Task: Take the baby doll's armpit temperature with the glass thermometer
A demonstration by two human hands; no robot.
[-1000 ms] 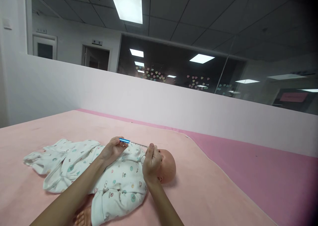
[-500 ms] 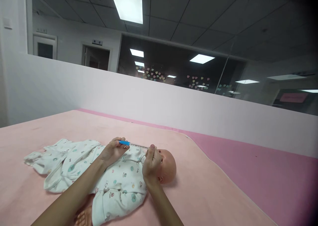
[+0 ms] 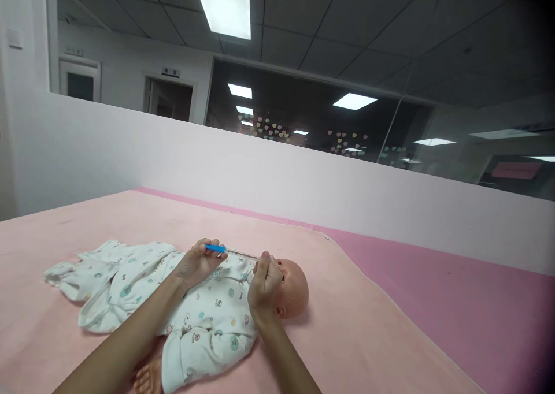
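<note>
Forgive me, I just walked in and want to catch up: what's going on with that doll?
A person is holding a thin, clear stick with a blue end between two bare hands, just above a doll lying on a pink sheet. The left hand grips the blue end; the right hand, near the doll's face, seems to pinch the other end, whose tip is hidden. The doll wears a white patterned outfit.

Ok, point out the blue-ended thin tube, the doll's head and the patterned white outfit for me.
Blue-ended thin tube [image 3: 222, 249]: head view, on its blue end near the clear shaft.
Doll's head [image 3: 295, 290]: head view, on the bare scalp.
Patterned white outfit [image 3: 211, 310]: head view, on the torso part.
</note>
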